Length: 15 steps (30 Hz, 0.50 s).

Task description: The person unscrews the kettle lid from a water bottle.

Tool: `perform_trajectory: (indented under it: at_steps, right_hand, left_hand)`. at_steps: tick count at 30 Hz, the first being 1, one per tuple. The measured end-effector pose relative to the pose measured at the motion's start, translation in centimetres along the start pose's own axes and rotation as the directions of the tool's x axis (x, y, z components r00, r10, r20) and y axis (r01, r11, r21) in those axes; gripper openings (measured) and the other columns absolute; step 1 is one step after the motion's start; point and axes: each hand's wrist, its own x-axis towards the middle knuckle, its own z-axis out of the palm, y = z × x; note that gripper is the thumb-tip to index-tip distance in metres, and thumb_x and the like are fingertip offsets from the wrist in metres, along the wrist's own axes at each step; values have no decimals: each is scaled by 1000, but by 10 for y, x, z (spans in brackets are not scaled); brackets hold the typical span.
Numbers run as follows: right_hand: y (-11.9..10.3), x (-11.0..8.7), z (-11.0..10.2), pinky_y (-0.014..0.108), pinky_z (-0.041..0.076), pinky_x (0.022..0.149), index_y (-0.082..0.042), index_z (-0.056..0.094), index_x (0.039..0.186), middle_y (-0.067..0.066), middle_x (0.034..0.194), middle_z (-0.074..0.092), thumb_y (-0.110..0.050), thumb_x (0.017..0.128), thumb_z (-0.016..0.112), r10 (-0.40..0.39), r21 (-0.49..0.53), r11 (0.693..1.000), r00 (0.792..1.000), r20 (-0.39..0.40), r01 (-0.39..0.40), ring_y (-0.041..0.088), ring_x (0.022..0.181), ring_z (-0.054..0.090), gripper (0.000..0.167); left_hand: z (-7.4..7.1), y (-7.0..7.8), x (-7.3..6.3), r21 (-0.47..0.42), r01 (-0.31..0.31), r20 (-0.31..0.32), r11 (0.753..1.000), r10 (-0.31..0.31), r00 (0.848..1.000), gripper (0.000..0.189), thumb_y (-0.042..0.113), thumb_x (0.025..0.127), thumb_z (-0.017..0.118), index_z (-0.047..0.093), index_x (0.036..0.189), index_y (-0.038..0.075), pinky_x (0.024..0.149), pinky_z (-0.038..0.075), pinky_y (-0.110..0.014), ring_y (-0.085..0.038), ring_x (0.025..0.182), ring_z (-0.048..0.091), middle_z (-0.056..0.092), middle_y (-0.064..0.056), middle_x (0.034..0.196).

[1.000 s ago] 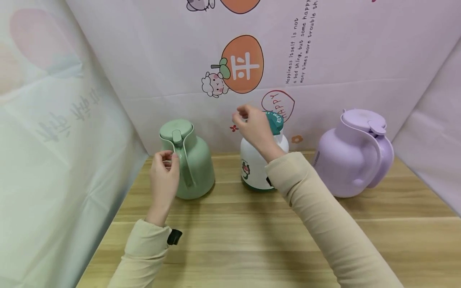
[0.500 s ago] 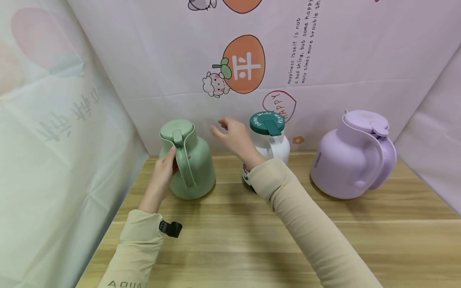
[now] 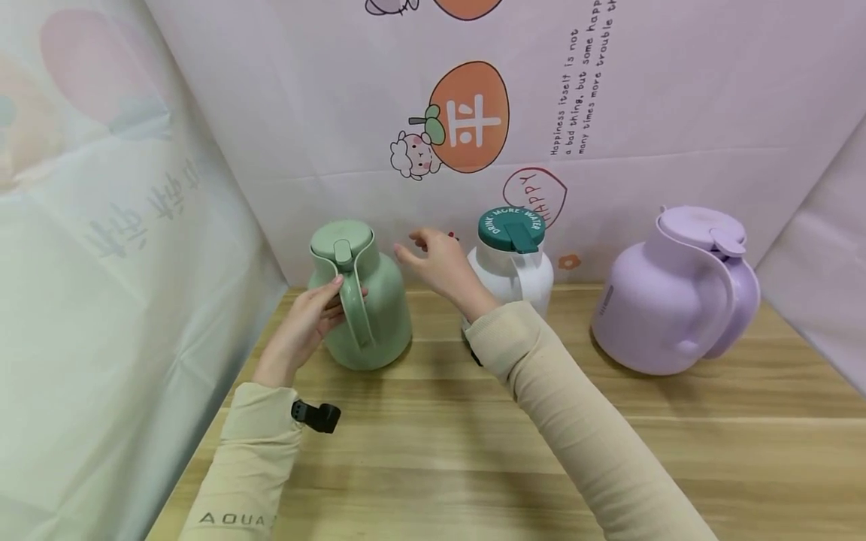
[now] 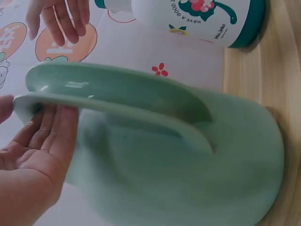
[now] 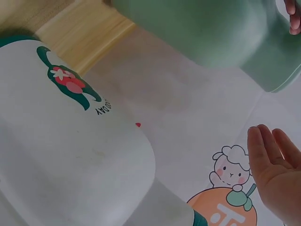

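Note:
A light green thermos jug (image 3: 389, 315) stands upright on the wooden table. My left hand (image 3: 307, 319) has its fingers passed through the jug's handle (image 3: 355, 312), the thumb against the near side near the top. In the left wrist view those fingers (image 4: 44, 136) curve in beneath the handle. My right hand (image 3: 443, 267) is in the air between the green jug and a white jug (image 3: 534, 282) with a dark green lid, fingers relaxed and holding nothing. The right forearm hides part of the white jug. In the right wrist view the right hand (image 5: 277, 169) appears apart from both jugs.
A lilac thermos jug (image 3: 656, 308) stands at the right, its handle toward me. Behind the jugs rises a printed white cloth backdrop (image 3: 325, 113), with a further cloth wall (image 3: 135, 300) on the left. All three jugs rest near the back of the wooden table (image 3: 419, 451).
My left hand has slipped its fingers through the green jug's handle. The right hand has moved left and lower, away from the white jug's lid. The head view has shifted slightly.

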Motion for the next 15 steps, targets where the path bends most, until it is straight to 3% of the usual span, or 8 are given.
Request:
perform_trajectory:
  at_steps: [5,10,12,15]
  right_hand:
    - [-1,0,3,40,45,106,-6,50,135,13,136,55,-42,96,54,10,37,999,1000,18,-11,26,127,51,53]
    - [-1,0,6,40,44,107,-8,48,137,12,137,54,-42,95,55,16,63,998,999,43,-18,27,128,50,54]
    - [-2,0,6,40,43,108,-8,48,138,11,139,53,-42,95,56,16,66,998,998,53,-19,26,129,49,56]
    - [-3,0,8,40,41,110,-9,46,140,10,142,51,-44,94,56,17,64,998,997,72,-22,25,131,48,59]
  left_hand:
    - [-4,3,-1,8,15,16,1000,-15,1000,59,40,100,45,41,137,-6,85,50,-13,2,93,64,68,18,93]
    - [-5,3,1,-32,-21,17,999,22,1000,26,34,100,48,64,104,13,81,53,-16,-1,85,66,72,14,87]
    - [-5,2,2,-39,-33,13,999,34,999,22,32,100,48,66,94,20,79,53,-16,-1,83,67,72,14,85]
    - [-6,0,2,-36,-40,7,999,40,999,23,30,101,48,68,92,22,78,54,-16,-1,82,67,73,14,84]
